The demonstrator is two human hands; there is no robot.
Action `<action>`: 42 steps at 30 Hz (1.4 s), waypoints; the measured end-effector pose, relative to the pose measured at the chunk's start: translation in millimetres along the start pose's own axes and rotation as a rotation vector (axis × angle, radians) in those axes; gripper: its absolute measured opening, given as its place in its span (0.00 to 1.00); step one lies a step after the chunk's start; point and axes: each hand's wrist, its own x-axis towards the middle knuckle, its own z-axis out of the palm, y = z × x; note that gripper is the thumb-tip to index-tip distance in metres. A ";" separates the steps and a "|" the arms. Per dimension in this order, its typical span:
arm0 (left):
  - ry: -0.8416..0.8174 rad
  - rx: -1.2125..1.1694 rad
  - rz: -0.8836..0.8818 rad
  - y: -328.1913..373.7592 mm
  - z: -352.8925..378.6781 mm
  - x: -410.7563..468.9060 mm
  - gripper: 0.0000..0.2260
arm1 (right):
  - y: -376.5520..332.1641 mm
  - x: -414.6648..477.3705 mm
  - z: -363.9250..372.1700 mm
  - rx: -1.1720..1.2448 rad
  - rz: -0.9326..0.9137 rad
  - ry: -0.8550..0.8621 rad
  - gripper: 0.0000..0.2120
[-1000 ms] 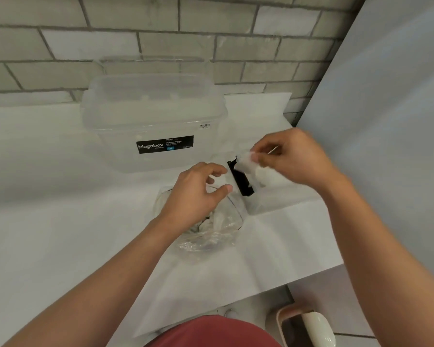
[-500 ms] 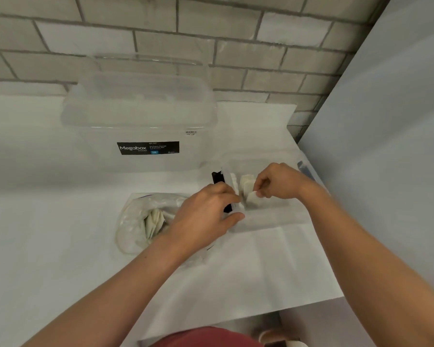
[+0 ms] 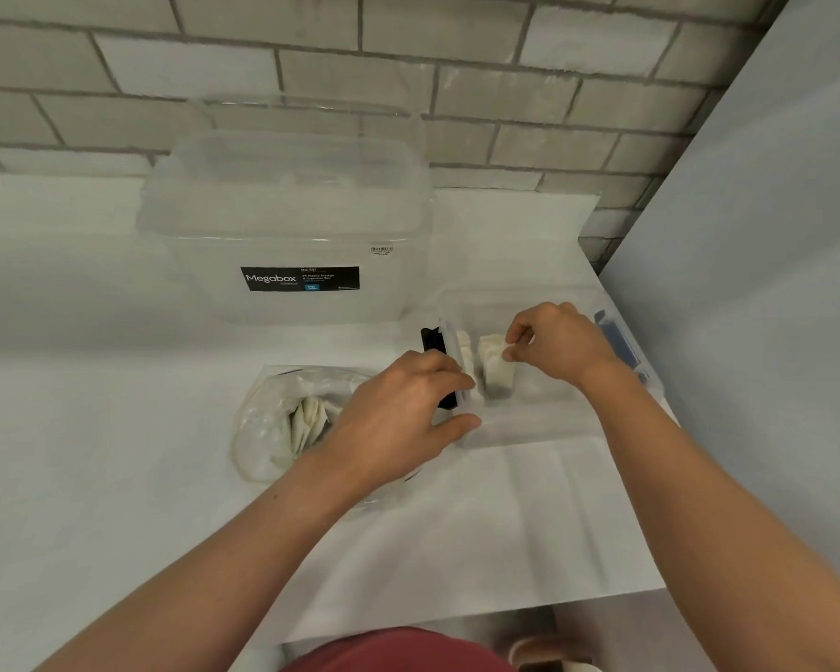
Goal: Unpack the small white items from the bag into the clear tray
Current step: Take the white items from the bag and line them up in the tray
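Two hands meet at the clear tray point(image 3: 529, 431) in the head view, the only one given. The tray lies on the white surface point(image 3: 117, 477) at about 3 o'clock of the bag point(image 3: 263, 429), just beside it.

The right hand point(image 3: 556, 351) reaches over the tray from 5 o'clock with its fingers curled. Thumb and forefinger pinch the top edge of a small white item point(image 3: 495, 375), which stands upright in the tray's left part, close beside others set against the left end wall. The left hand point(image 3: 398, 419) lies between bag and tray, fingers loosely spread and holding nothing. Its fingertips and thumb rest against the tray's left end, apparently bracing it.

More white items point(image 3: 306, 421) show through the bag's crumpled film. A large lidded storage box point(image 3: 287, 225) stands at 12 o'clock of the bag, apart from both hands.

As I judge it, the step in hand is seating one item in the row, with the task partway done. The next move calls for the right hand to let go without tipping the standing pieces. One hand must then go to the bag at 9 o'clock of the tray, part the limp film and pinch out another piece.
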 end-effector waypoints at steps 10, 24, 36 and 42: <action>0.367 0.176 -0.248 -83.8 -47.4 -67.3 0.08 | -110.9 -92.0 -12.2 0.668 -0.168 0.228 0.04; -0.204 0.221 -0.411 -137.4 -44.4 -105.2 0.37 | -203.0 -73.6 104.7 0.043 -0.054 -0.036 0.10; -0.192 0.152 -0.355 -143.9 -54.4 -106.3 0.36 | -211.0 -84.8 106.0 0.063 0.027 0.027 0.06; -0.067 -0.048 -0.283 -141.0 -65.3 -104.0 0.28 | -205.0 -106.8 66.9 0.188 -0.062 0.062 0.04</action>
